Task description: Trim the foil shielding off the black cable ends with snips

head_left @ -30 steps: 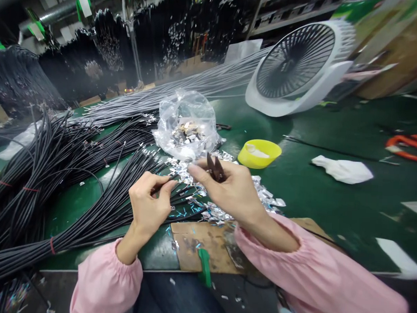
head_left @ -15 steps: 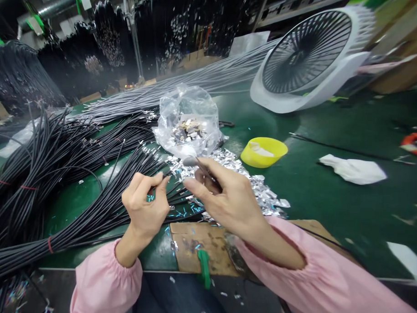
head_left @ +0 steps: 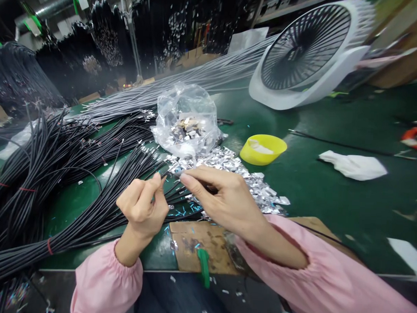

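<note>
In the middle of the head view, my left hand [head_left: 143,206] is closed in a pinch. A short dark end, which looks like the tip of a black cable, shows at its thumb and forefinger. My right hand [head_left: 224,198] sits just to the right, thumb and forefinger pressed together close to that tip; what lies between them is too small to make out. A bundle of black cables [head_left: 107,212] with stripped ends runs beneath and behind my left hand. Behind my right hand spreads a pile of silver foil scraps [head_left: 267,193], with small blue bits [head_left: 181,212] nearby.
A clear plastic bag [head_left: 186,101] of scraps stands behind the foil. To its right are a yellow cup [head_left: 263,151], a white fan [head_left: 308,55] and a crumpled white cloth [head_left: 355,165]. Cardboard [head_left: 208,248] with a green strip [head_left: 203,266] lies at the table's front edge. Grey cables [head_left: 184,80] cross the back.
My right hand's raised forefinger has come down onto the thumb, and its fingertips have moved lower, toward my left hand. My left hand keeps its pinch, having shifted slightly.
</note>
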`<control>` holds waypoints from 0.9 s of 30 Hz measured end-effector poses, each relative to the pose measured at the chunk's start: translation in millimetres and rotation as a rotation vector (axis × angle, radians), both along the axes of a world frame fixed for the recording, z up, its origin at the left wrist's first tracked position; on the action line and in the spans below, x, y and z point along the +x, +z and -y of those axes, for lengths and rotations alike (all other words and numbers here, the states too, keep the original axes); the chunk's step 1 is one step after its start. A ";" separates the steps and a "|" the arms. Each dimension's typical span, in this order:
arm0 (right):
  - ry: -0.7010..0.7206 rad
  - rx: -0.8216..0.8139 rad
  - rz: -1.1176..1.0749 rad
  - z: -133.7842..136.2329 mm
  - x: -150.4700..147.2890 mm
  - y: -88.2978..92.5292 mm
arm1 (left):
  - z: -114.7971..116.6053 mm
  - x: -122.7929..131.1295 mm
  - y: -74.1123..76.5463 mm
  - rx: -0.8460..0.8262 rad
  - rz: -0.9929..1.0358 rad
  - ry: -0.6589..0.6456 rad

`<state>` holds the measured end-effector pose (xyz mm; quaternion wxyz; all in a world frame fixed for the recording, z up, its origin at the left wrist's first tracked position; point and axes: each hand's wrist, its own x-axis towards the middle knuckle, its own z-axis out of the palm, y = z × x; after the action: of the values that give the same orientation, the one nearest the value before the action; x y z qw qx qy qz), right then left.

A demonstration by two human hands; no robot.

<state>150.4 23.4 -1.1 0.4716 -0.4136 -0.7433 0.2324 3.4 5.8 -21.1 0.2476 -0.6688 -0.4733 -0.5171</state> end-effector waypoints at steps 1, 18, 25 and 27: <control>0.005 -0.013 -0.006 -0.3 0.3 0.1 | 0.0 -0.2 -0.3 0.008 -0.012 0.004; -0.014 -0.060 -0.038 -2.9 -0.2 -2.3 | 0.8 2.8 -2.6 -0.004 -0.046 0.066; -0.050 -0.035 0.005 -3.0 0.3 -2.5 | -0.3 4.8 -3.6 0.000 -0.068 0.071; -0.061 -0.018 0.020 -3.1 0.6 -3.0 | -0.4 5.2 -3.7 0.009 -0.086 0.074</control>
<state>151.1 26.5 -4.1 0.4676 -0.4426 -0.7328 0.2203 8.6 6.2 -24.9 0.2894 -0.6714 -0.4842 -0.4806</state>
